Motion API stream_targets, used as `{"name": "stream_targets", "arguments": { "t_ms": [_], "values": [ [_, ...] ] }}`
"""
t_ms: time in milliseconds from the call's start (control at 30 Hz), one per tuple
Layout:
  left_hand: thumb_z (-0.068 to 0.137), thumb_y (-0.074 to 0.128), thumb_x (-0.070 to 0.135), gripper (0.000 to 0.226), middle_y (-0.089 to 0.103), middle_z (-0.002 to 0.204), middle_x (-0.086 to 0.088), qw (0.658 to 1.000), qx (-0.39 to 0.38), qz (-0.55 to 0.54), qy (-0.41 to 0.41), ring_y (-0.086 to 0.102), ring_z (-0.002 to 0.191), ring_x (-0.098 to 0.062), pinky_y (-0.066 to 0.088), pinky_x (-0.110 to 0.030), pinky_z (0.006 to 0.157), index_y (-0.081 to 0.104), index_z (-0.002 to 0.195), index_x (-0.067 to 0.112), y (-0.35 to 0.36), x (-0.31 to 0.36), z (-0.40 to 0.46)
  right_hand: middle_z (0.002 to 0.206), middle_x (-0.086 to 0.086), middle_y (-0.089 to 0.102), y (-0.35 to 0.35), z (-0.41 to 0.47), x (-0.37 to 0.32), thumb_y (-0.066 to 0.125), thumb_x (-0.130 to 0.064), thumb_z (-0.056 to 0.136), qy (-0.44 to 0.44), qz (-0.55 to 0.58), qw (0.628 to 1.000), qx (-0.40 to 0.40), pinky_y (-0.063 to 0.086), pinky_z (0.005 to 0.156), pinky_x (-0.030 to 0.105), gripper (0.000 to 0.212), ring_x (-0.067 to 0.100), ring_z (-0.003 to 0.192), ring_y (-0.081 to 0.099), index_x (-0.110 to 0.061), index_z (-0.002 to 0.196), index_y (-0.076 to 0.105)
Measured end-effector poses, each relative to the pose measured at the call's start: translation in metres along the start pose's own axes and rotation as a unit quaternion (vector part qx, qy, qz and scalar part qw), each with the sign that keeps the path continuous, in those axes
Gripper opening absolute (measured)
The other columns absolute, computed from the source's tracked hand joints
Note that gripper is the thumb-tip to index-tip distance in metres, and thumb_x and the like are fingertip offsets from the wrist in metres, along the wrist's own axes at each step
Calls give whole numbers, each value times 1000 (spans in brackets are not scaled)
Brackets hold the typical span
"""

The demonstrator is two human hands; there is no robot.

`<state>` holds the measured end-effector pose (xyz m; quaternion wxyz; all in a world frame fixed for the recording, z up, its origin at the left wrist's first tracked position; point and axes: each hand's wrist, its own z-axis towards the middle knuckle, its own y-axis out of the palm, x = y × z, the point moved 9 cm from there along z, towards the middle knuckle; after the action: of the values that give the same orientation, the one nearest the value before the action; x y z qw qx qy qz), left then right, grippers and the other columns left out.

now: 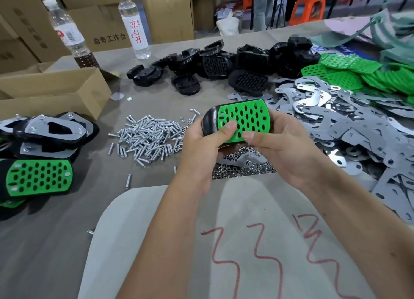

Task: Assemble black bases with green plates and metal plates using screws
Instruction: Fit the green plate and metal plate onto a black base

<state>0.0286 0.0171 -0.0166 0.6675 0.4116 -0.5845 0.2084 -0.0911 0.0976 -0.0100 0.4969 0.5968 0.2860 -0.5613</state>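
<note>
I hold a black base with a perforated green plate laid on top, above the table's middle. My left hand grips its left end, thumb pressing on the green plate. My right hand grips the right end, thumb on the plate's lower edge. Loose screws lie in a pile to the left of my hands. Nuts lie heaped beneath them. Metal plates spread out at right, green plates behind them, and black bases are piled at the back.
Finished assemblies are stacked at the left edge. An open cardboard box stands at the left rear, with two water bottles and more cartons behind. A grey sheet with red marks lies in front of me.
</note>
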Motion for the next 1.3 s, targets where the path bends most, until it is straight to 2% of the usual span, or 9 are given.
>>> {"name": "stream_targets", "arguments": {
  "t_ms": [133,267,433,533,667,767,867,1067,1300],
  "values": [
    [93,73,9,22,79,106,-7,1000,12,-5,-9,76,93,-20,60,-29,72,68,115,9,-4,-2,0,124,17,72,1,2,5,77,-2,81,16,-30,999,-6,57,99,45,52,34,115,70,-5,131,61],
    [94,72,8,20,80,105,-6,1000,19,8,-17,77,93,-22,62,-33,73,69,113,9,-5,-3,1,101,9,74,-6,1,14,81,-6,84,46,-68,996,44,52,72,39,40,16,79,68,-15,120,68],
    [92,72,7,18,79,107,-10,999,-8,-17,-31,76,92,-21,60,-29,72,71,110,10,-1,-4,2,123,22,71,-3,-1,2,80,-4,79,18,-27,999,7,53,105,51,51,42,115,67,0,128,64],
    [89,73,9,22,78,110,-13,998,-24,-41,-43,75,94,-25,61,-32,75,71,112,8,-1,-5,2,127,26,69,1,-1,1,73,-3,83,14,-14,1000,-20,47,111,58,48,48,122,62,3,129,62],
    [92,70,7,21,78,104,-11,997,1,-63,-43,74,82,-20,59,-29,65,70,114,6,-4,-7,2,126,21,71,1,2,7,72,-18,88,35,-33,999,-8,44,110,65,42,51,122,61,-7,129,66],
    [92,69,4,18,79,95,-7,999,21,-36,-17,77,81,-21,61,-34,62,71,109,8,-7,-5,4,122,16,74,-2,3,10,70,-27,93,55,-25,998,16,54,98,50,36,35,114,70,-9,125,71],
    [86,77,21,12,77,90,-4,999,48,-14,-3,76,81,-21,62,-39,61,75,97,15,-8,-4,3,116,15,76,-8,3,10,71,-20,96,46,-51,997,47,52,104,61,28,36,112,72,-8,122,72],
    [92,74,28,14,78,88,-6,997,76,-20,1,75,78,-19,60,-32,62,80,85,17,-15,-3,3,113,17,76,-1,1,8,75,-32,83,49,-77,996,23,50,101,68,47,42,109,71,-7,122,70],
    [79,76,32,30,78,98,-15,996,55,-69,-29,75,86,-27,64,-42,69,77,97,8,-8,-5,3,113,26,74,7,0,-3,70,-21,87,-10,-27,1000,5,60,93,49,40,40,103,72,3,119,70]
  ]
}}
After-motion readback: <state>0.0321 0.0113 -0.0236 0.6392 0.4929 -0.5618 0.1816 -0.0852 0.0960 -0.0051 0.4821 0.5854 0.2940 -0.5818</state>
